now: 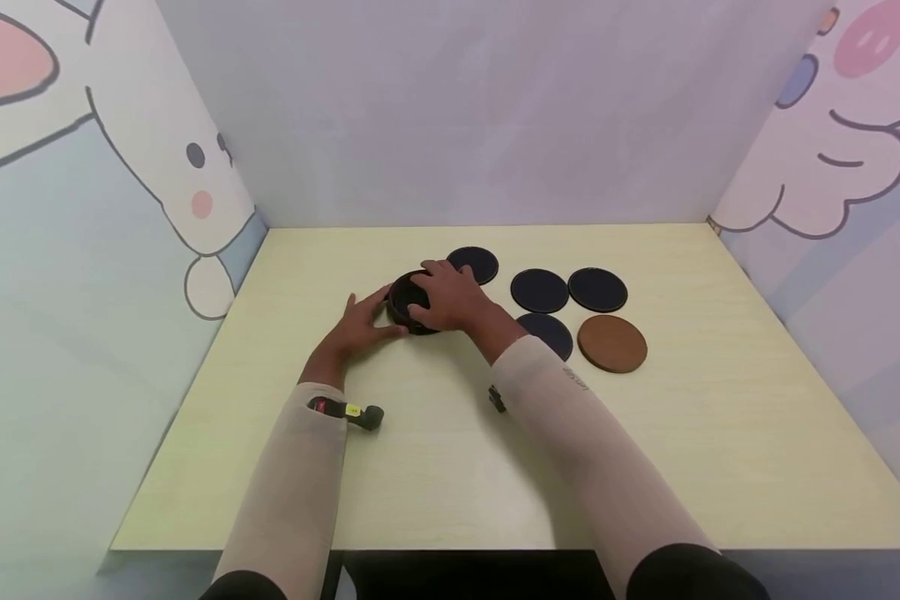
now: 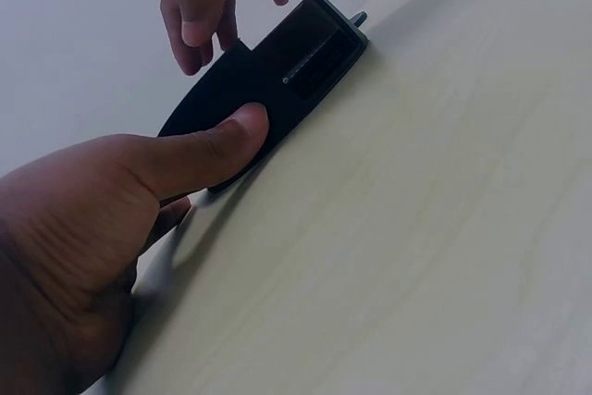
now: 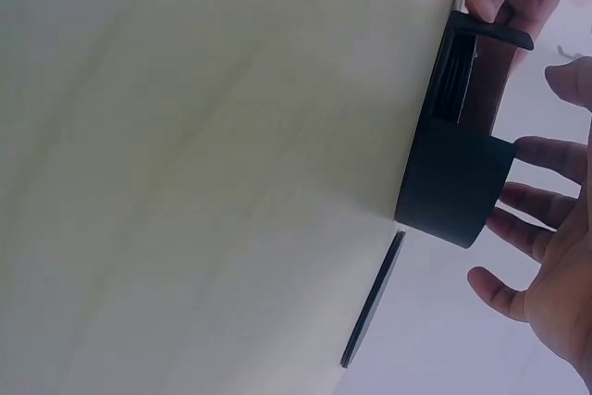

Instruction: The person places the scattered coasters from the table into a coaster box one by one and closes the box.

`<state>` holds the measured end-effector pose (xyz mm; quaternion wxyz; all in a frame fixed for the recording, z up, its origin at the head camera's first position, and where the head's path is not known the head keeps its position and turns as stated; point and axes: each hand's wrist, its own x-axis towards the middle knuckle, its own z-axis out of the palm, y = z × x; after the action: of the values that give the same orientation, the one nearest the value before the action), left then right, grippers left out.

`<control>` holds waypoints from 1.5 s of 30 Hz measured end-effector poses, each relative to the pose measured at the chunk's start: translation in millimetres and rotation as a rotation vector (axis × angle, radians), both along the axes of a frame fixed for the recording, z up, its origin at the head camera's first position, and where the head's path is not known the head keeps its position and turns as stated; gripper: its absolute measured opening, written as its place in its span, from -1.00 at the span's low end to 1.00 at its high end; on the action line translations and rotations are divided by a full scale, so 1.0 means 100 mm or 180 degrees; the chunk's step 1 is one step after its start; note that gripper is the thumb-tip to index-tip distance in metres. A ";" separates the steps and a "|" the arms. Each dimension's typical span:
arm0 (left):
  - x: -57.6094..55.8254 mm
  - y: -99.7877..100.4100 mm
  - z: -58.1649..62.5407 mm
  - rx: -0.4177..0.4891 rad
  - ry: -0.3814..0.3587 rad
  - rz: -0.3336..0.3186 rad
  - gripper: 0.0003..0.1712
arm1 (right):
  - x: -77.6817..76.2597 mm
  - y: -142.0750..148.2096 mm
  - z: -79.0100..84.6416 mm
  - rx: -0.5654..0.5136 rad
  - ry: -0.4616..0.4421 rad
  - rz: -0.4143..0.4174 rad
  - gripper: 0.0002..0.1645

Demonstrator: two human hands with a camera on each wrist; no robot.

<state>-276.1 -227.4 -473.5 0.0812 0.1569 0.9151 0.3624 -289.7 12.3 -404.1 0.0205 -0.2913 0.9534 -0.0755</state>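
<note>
A black round coaster holder (image 1: pixel 401 302) with a cut-out in its wall stands on the table; in the right wrist view, dark edges show inside the holder (image 3: pixel 453 178). My left hand (image 1: pixel 358 327) grips its left side, the thumb lying on the outer wall in the left wrist view. Above the holder reaches my right hand (image 1: pixel 453 298), fingers spread and slightly bent. In the right wrist view one fingertip of that right hand (image 3: pixel 555 256) meets the upper rim, or nearly so. Whether it holds anything inside is hidden in the head view.
Just behind the right hand lies a black coaster (image 1: pixel 478 261). More black coasters (image 1: pixel 539 291) lie to the right, one partly under the right forearm. A brown disc (image 1: pixel 612 343) is beside them. Printed walls enclose the pale table (image 1: pixel 720 433) at back and sides.
</note>
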 end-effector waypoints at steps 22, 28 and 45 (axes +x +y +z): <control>0.01 0.00 -0.02 0.0001 0.0137 -0.0050 0.15 | -0.15 0.30 0.09 0.0082 -0.0344 -0.0735 -0.20; 0.02 0.01 0.00 0.0027 0.0143 -0.0085 0.16 | -0.22 0.35 0.12 -0.0030 -0.0493 -0.0895 -0.22; 0.00 0.03 0.01 0.0016 0.0155 -0.0097 0.16 | -0.38 0.54 0.09 0.0010 -0.0863 -0.1257 -0.26</control>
<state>-275.8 -224.3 -472.7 0.0640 0.1799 0.9134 0.3595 -328.0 66.3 -395.6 0.1337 -0.0863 0.9805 -0.1149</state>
